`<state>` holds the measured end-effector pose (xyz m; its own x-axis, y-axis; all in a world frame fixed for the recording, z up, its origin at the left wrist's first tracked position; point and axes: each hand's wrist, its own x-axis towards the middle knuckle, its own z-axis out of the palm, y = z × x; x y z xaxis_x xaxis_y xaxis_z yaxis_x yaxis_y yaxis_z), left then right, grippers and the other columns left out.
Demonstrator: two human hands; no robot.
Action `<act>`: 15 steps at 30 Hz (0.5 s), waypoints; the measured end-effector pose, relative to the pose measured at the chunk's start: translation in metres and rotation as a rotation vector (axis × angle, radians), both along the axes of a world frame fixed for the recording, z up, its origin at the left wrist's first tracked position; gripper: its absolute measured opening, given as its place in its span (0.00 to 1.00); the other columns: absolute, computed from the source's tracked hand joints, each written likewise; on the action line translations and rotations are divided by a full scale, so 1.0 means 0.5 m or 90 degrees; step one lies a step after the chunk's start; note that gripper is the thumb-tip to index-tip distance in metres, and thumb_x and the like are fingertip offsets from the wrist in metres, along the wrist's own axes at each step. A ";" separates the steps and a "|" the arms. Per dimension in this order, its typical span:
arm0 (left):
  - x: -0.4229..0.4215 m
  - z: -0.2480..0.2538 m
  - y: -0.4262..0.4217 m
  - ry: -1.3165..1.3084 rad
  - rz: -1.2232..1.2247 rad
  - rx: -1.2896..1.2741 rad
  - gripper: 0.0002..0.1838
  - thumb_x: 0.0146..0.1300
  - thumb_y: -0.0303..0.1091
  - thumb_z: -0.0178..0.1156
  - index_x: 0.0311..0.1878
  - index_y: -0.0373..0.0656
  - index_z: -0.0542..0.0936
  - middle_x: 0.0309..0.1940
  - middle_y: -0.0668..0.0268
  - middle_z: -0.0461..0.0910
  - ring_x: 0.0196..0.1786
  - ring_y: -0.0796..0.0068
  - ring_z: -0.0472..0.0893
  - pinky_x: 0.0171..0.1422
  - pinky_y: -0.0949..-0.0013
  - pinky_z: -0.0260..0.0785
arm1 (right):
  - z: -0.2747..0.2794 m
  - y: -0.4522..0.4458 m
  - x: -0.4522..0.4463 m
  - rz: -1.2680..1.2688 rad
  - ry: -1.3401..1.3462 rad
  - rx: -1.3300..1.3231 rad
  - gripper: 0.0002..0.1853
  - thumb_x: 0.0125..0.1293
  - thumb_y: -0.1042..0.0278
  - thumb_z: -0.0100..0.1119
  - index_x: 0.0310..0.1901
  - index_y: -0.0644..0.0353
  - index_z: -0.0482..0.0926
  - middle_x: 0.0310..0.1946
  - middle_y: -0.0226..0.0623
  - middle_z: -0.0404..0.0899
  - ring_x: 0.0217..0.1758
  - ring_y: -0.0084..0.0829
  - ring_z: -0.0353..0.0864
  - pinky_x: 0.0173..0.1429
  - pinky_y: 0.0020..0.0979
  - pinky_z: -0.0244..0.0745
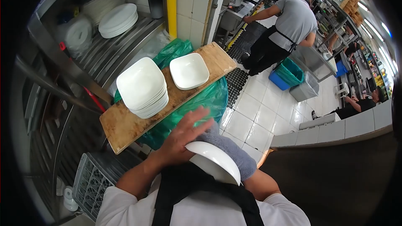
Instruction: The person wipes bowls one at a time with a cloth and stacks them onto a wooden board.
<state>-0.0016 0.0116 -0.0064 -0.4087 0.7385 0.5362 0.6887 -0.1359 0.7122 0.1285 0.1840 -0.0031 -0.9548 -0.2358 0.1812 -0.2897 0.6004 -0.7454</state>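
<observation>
A white bowl [215, 161] is tilted close to my chest. My left hand [184, 136] is beside its left edge, fingers spread and slightly blurred. A grey cloth [230, 150] lies behind and along the right side of the bowl, covering my right hand, whose fingers are hidden. Ahead, a wooden board [121, 129] carries a tall stack of white square bowls [142, 83] on its left part and a shorter stack [189, 71] farther right. Green plastic [205, 104] shows beneath the board.
Metal shelves at the left hold stacked white plates [118, 20]. A grey dish rack [94, 184] is at the lower left. A person in a grey shirt [293, 21] bends at a counter, near a blue bin [278, 80]. A low tiled wall [331, 136] runs at the right.
</observation>
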 end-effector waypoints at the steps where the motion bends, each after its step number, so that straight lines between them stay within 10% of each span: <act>1: -0.003 -0.017 -0.007 -0.007 -0.044 -0.029 0.32 0.64 0.34 0.66 0.70 0.41 0.68 0.69 0.50 0.68 0.73 0.54 0.67 0.80 0.51 0.51 | -0.010 0.005 0.009 0.021 -0.013 -0.173 0.23 0.64 0.71 0.58 0.60 0.67 0.70 0.53 0.50 0.72 0.62 0.43 0.73 0.65 0.41 0.68; 6: 0.021 -0.056 -0.004 -0.257 -0.032 -0.024 0.15 0.67 0.31 0.62 0.54 0.37 0.81 0.47 0.57 0.86 0.53 0.62 0.84 0.70 0.57 0.66 | -0.019 0.024 0.026 -0.032 -0.193 -0.207 0.29 0.62 0.66 0.64 0.64 0.61 0.68 0.58 0.57 0.72 0.60 0.50 0.77 0.62 0.41 0.72; 8: 0.027 -0.067 -0.002 -0.635 0.133 -0.083 0.12 0.70 0.32 0.60 0.50 0.35 0.82 0.43 0.61 0.86 0.45 0.73 0.84 0.56 0.65 0.75 | -0.016 0.022 0.035 -0.079 -0.287 -0.112 0.30 0.62 0.64 0.65 0.65 0.59 0.67 0.56 0.59 0.73 0.57 0.55 0.79 0.60 0.42 0.74; 15: -0.013 -0.118 0.007 -0.527 0.261 -0.038 0.16 0.72 0.38 0.59 0.51 0.33 0.81 0.38 0.62 0.86 0.40 0.76 0.81 0.47 0.69 0.74 | -0.040 0.033 -0.018 -0.206 -0.124 0.370 0.20 0.55 0.68 0.62 0.47 0.72 0.72 0.40 0.59 0.75 0.43 0.57 0.78 0.51 0.45 0.75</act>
